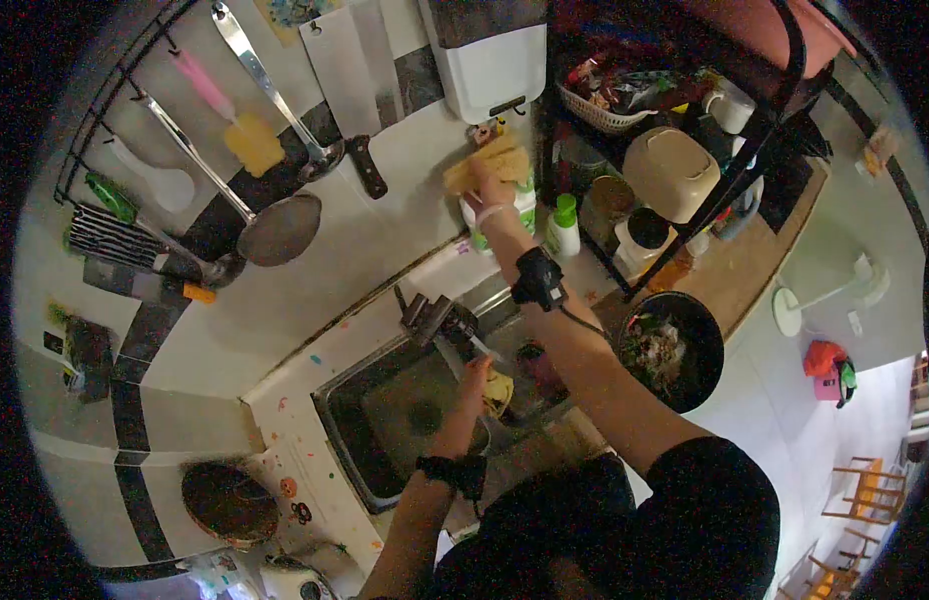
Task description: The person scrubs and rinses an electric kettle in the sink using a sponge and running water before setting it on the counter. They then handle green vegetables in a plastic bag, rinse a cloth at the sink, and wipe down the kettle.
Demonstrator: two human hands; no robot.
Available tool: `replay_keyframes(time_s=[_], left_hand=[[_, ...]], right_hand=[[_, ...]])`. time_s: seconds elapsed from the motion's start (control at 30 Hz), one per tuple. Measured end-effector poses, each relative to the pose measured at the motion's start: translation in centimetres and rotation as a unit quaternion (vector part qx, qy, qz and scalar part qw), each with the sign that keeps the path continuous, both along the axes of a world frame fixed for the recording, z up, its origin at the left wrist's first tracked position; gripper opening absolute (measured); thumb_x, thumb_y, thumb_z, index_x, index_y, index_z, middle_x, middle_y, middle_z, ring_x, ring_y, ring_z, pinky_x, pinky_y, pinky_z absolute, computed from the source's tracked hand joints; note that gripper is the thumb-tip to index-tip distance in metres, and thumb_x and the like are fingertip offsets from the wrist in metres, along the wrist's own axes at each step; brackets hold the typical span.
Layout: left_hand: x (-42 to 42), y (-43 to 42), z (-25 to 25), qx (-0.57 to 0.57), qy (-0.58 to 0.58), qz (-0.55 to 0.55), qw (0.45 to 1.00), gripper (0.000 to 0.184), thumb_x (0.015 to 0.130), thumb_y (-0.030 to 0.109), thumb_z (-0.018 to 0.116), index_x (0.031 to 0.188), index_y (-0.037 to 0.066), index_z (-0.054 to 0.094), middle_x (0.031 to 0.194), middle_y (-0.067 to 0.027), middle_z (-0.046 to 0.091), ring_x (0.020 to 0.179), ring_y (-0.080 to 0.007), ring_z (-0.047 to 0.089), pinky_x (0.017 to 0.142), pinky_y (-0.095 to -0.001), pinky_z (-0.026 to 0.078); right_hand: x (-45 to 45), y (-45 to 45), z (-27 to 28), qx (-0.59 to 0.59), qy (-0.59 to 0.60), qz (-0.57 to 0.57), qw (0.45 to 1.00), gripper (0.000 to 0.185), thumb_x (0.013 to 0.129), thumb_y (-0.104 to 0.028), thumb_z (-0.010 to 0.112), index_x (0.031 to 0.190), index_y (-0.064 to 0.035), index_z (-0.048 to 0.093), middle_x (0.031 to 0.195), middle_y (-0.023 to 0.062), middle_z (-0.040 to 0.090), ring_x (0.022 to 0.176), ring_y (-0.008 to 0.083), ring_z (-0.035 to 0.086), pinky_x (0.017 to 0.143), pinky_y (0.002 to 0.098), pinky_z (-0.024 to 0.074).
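My right hand [495,192] is raised to the tiled wall behind the sink, its fingers closed on a yellow cloth [490,165] just below small hooks. Behind that wrist stands a white and green bottle [526,212], partly hidden. Over the sink [380,420], my left hand [475,378] is closed on a second yellowish cloth [499,392], close to the dark faucet [440,320]. Part of that cloth is hidden by the hand.
Ladles, a skimmer [280,230] and a knife [368,167] hang on the wall. A black pot [675,350] with food stands right of my arm, beside a black shelf rack [685,245]. A small green-capped bottle [564,228] stands behind the sink.
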State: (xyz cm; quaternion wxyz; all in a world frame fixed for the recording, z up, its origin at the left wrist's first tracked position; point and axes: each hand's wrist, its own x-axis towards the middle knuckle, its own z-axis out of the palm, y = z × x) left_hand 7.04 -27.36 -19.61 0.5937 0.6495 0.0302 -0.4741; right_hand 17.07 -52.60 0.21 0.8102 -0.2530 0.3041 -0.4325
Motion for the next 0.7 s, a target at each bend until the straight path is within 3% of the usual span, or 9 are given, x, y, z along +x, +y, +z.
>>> replay_keyframes(time_s=[0.2, 0.27, 0.3, 0.37, 0.47, 0.5, 0.53, 0.6, 0.7], left_hand=[[1.6, -1.2, -3.6, -0.029, -0.015, 0.002, 0.999, 0.035, 0.077, 0.041, 0.058, 0.091, 0.008, 0.057, 0.076, -0.0011, 0.056, 0.065, -0.0153, 0.053, 0.061, -0.0292, 0.044], [2.8, -2.3, -3.6, -0.098, 0.01, -0.077, 0.992, 0.049, 0.074, 0.028, 0.065, 0.104, -0.004, 0.043, 0.094, -0.0114, 0.054, 0.078, -0.0206, 0.056, 0.059, -0.0355, 0.045], [2.0, -3.0, -2.6, -0.105, 0.049, 0.009, 0.993, 0.043, 0.072, 0.019, 0.068, 0.101, -0.005, 0.046, 0.086, -0.0102, 0.055, 0.071, -0.0197, 0.057, 0.057, -0.0337, 0.045], [1.3, -3.0, 0.6, -0.232, -0.065, 0.03, 0.97, 0.031, 0.073, 0.014, 0.067, 0.092, -0.003, 0.048, 0.08, -0.0075, 0.055, 0.066, -0.0167, 0.056, 0.054, -0.0316, 0.045], [2.5, -3.9, -4.7, -0.229, -0.135, -0.018, 0.964, 0.019, 0.077, 0.011, 0.062, 0.081, 0.001, 0.046, 0.074, -0.005, 0.052, 0.06, -0.0142, 0.053, 0.051, -0.0301, 0.044], [2.0, -3.9, -1.6, -0.254, -0.086, 0.035, 0.963, 0.016, 0.079, 0.012, 0.059, 0.081, 0.001, 0.047, 0.072, -0.0039, 0.051, 0.057, -0.0132, 0.05, 0.05, -0.0288, 0.042], [1.6, -3.9, 0.7, -0.277, -0.037, 0.091, 0.956, 0.013, 0.08, 0.012, 0.056, 0.081, 0.001, 0.049, 0.07, -0.0027, 0.05, 0.054, -0.0122, 0.048, 0.048, -0.0275, 0.04], [0.9, -3.6, 1.6, -0.208, -0.039, 0.097, 0.973, 0.011, 0.081, 0.013, 0.054, 0.082, 0.002, 0.05, 0.069, -0.0017, 0.049, 0.056, -0.0113, 0.047, 0.048, -0.0256, 0.038], [-0.8, -3.0, 3.1, -0.124, -0.107, 0.103, 0.981, 0.012, 0.083, 0.016, 0.052, 0.087, 0.004, 0.052, 0.07, -0.0012, 0.049, 0.062, -0.0107, 0.048, 0.05, -0.024, 0.037]], right_hand=[[-1.6, -1.4, -2.4, -0.023, -0.126, 0.057, 0.99, 0.023, 0.073, -0.011, 0.063, 0.092, -0.0071, 0.052, 0.089, 0.0068, 0.052, 0.087, 0.0215, 0.052, 0.065, 0.0386, 0.0464], [-3.0, -1.1, -3.0, -0.383, 0.179, 0.036, 0.905, 0.021, 0.073, -0.004, 0.058, 0.093, -0.0053, 0.052, 0.083, 0.008, 0.052, 0.079, 0.0238, 0.055, 0.071, 0.0396, 0.0457], [-3.6, -0.8, -2.8, -0.381, 0.183, 0.037, 0.906, 0.021, 0.073, -0.004, 0.058, 0.093, -0.0053, 0.052, 0.083, 0.008, 0.052, 0.079, 0.0238, 0.055, 0.071, 0.0396, 0.0457], [-6.2, 1.5, 0.5, 0.092, -0.138, 0.09, 0.982, 0.016, 0.074, -0.005, 0.058, 0.09, -0.0024, 0.054, 0.081, 0.0073, 0.054, 0.072, 0.0234, 0.057, 0.073, 0.0353, 0.0465], [-11.6, 5.2, -1.5, -0.021, -0.108, 0.243, 0.964, 0.017, 0.078, -0.012, 0.058, 0.091, -0.0018, 0.054, 0.083, 0.0071, 0.055, 0.072, 0.0221, 0.058, 0.07, 0.0305, 0.0477], [-13.0, 5.8, -5.5, -0.281, 0.042, 0.218, 0.934, 0.019, 0.079, -0.015, 0.058, 0.091, -0.0013, 0.055, 0.084, 0.0066, 0.056, 0.072, 0.0201, 0.058, 0.068, 0.0296, 0.0475], [-14.0, 6.4, -10.6, -0.516, 0.186, 0.179, 0.817, 0.021, 0.079, -0.018, 0.058, 0.091, -0.0007, 0.055, 0.086, 0.0061, 0.056, 0.073, 0.0181, 0.057, 0.065, 0.0287, 0.0473], [-15.3, 9.4, -14.8, -0.251, 0.333, 0.264, 0.87, 0.026, 0.078, -0.022, 0.061, 0.093, -0.002, 0.056, 0.089, 0.0059, 0.056, 0.073, 0.0158, 0.056, 0.063, 0.0284, 0.0461], [-14.4, 13.6, -25.6, -0.298, 0.218, 0.216, 0.904, 0.026, 0.075, -0.022, 0.063, 0.091, -0.0026, 0.058, 0.088, 0.0054, 0.058, 0.074, 0.0132, 0.054, 0.062, 0.0276, 0.0456]])
